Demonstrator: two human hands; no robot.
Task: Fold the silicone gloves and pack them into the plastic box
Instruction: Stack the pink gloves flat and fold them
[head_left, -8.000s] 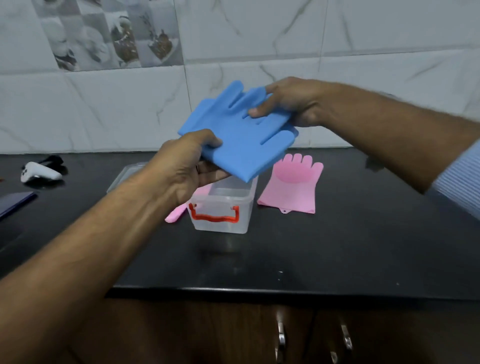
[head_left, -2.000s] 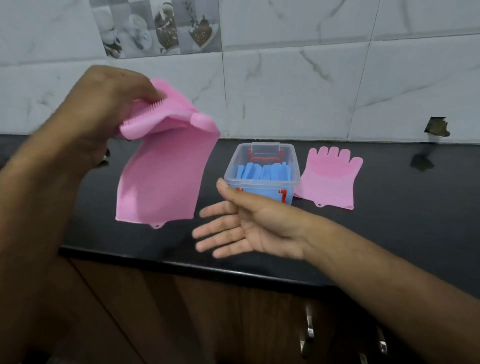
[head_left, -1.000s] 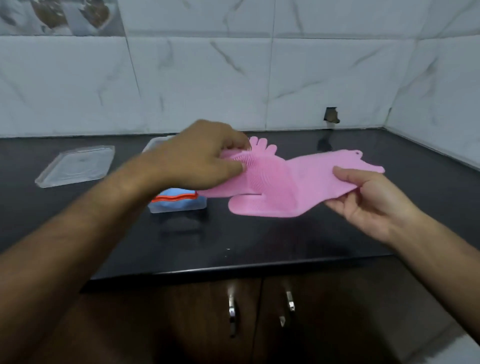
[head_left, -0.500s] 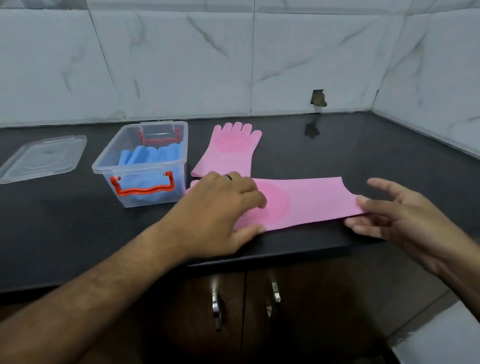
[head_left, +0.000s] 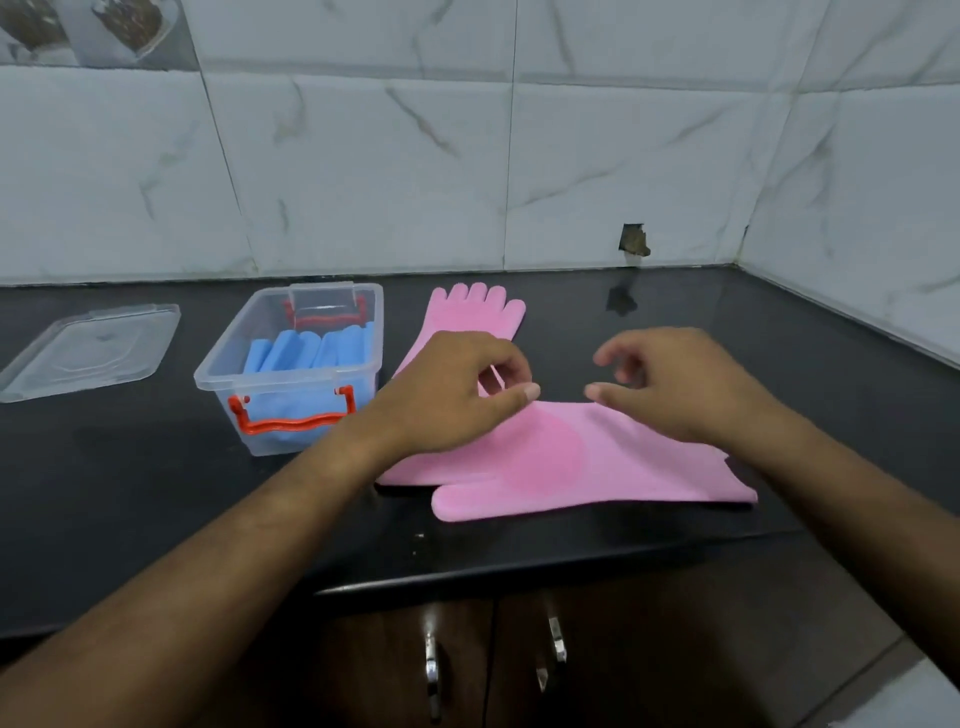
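Note:
A pink silicone glove (head_left: 582, 462) lies flat across the black counter near its front edge, cuff to the right. My left hand (head_left: 452, 395) hovers over its finger end and my right hand (head_left: 670, 379) over its middle, both with fingers loosely curled and holding nothing. A second pink glove (head_left: 478, 312) lies flat behind, fingers pointing at the wall, partly hidden by my left hand. The clear plastic box (head_left: 223, 371) with orange handles stands to the left, with folded blue gloves (head_left: 311, 351) inside.
The box's clear lid (head_left: 88, 348) lies on the counter at the far left. The counter (head_left: 156, 493) meets tiled walls at the back and right. Cabinet doors with metal handles (head_left: 431, 670) sit below the front edge.
The pink glove now rests flat on the counter. My left hand has lifted off its finger end, and my right hand has moved in from the cuff to above the glove's middle.

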